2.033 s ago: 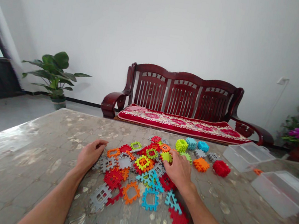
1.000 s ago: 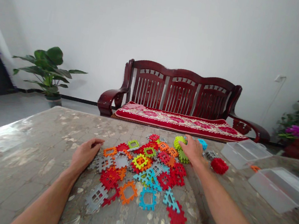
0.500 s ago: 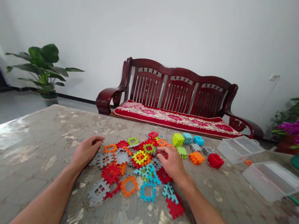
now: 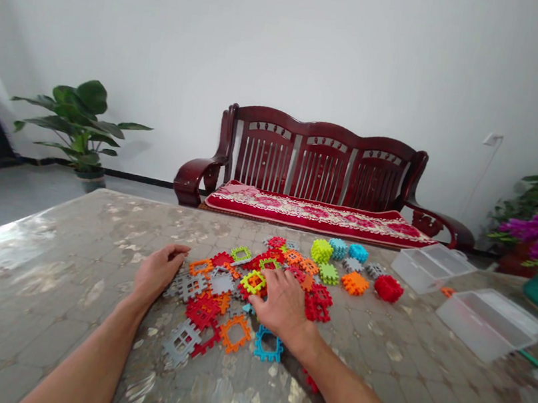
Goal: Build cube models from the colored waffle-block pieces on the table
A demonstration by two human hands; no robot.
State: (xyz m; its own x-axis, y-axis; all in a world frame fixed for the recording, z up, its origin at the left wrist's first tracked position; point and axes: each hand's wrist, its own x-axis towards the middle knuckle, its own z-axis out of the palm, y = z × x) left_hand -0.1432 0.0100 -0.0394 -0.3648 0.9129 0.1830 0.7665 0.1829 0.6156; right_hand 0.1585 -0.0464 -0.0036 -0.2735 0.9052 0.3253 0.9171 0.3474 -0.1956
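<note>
A heap of flat, notched plastic building tiles lies on the table in red, orange, grey, blue and green. My right hand [image 4: 285, 303] reaches over the heap's middle, thumb and fingers apart, right beside a yellow-green square frame tile [image 4: 253, 283]. It covers part of the blue tiles; a blue square frame [image 4: 268, 346] shows below it. At the heap's left edge my left hand [image 4: 159, 271] rests on the table, fingers loosely curled with a gap and nothing visible in them. Grey window tiles [image 4: 182, 342] and an orange frame tile [image 4: 235, 334] lie nearest me.
Sorted tile stacks stand at the back right, among them a green stack [image 4: 321, 250], an orange stack [image 4: 354, 283] and a red stack [image 4: 388, 288]. Two clear plastic boxes [image 4: 487, 328] sit at the table's right. Behind the table is a wooden bench [image 4: 320, 162].
My right hand has moved left and toward me, from the heap's right side to its middle, uncovering red tiles there and hiding blue ones. My left hand stays nearly still.
</note>
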